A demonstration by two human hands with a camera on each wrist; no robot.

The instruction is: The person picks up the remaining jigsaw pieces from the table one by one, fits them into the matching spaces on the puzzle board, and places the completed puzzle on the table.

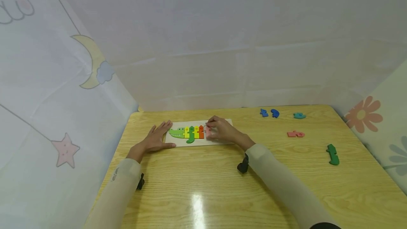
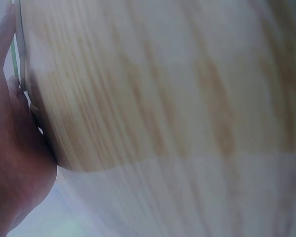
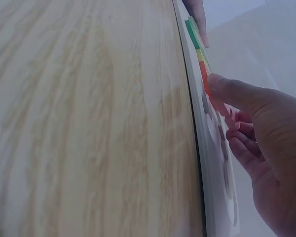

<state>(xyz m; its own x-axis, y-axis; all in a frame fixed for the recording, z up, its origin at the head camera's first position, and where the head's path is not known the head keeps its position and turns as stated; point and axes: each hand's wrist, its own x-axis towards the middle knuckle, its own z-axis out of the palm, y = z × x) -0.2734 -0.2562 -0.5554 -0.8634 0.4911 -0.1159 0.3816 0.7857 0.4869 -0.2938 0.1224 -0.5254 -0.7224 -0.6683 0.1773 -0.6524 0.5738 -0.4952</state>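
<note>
1. Here's your right hand (image 1: 224, 130), thumb and fingers pinching a pink piece (image 1: 208, 133) over the board (image 1: 203, 144), right beside the orange piece (image 1: 201, 132).
2. Tilt that pinch and the pink edge could catch, nudging the orange piece out of line.
3. Left hand (image 1: 155, 139): fingers straight, thumb apart, lying at the board's left end. Let that go slack and a hard push might slide the board across the worktop (image 1: 178, 186).
4. Careful with that sleeve (image 1: 276, 176)! A wide swing right could sweep the dark green piece (image 1: 332, 154) toward the worktop's right edge.
5. Hard to call: your fingers cover part of the pink piece, so whether it sits flush, you can't tell.
6. Your left wrist view is mostly blurred wood, those fingertips cut off.
</note>
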